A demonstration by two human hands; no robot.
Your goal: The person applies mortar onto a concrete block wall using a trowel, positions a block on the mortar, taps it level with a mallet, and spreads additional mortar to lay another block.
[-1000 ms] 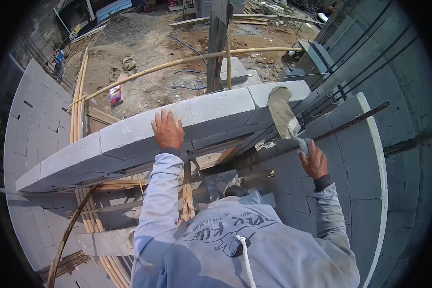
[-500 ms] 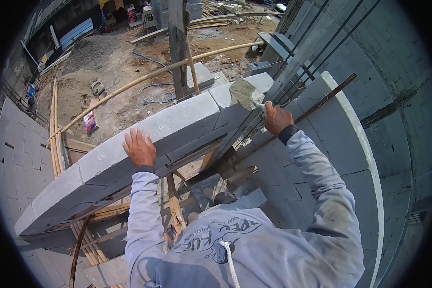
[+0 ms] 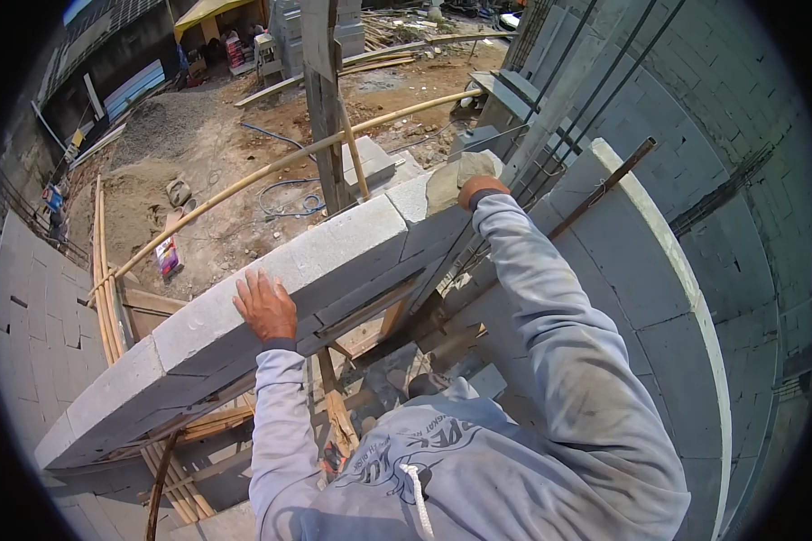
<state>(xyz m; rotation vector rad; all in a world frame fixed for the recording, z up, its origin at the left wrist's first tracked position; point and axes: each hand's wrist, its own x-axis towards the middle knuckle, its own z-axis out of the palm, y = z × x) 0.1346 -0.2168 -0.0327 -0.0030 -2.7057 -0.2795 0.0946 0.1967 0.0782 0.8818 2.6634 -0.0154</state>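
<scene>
My left hand (image 3: 268, 307) lies with fingers spread on the top edge of a pale grey block wall (image 3: 280, 279). At the wall's far right end, my right hand (image 3: 480, 186) is closed around the handle of a trowel, which the fist mostly hides. The trowel's blade (image 3: 478, 165) shows just beyond the fist, low over the end block's top. A patch of grey-brown mortar (image 3: 441, 191) is on the end block beside the hand. I cannot tell where blade and mortar part.
A wooden post (image 3: 323, 108) rises behind the wall, crossed by a long bamboo pole (image 3: 271, 162). Steel rebars (image 3: 595, 90) and a rusty rod (image 3: 604, 187) stick up on the right, near a second block wall (image 3: 686, 270). Timber pieces (image 3: 338, 419) stand below me.
My right hand has moved left and slightly up, bringing the trowel over the wall's end. Mortar now shows on the end block. My left hand stays on the wall; the view has shifted slightly.
</scene>
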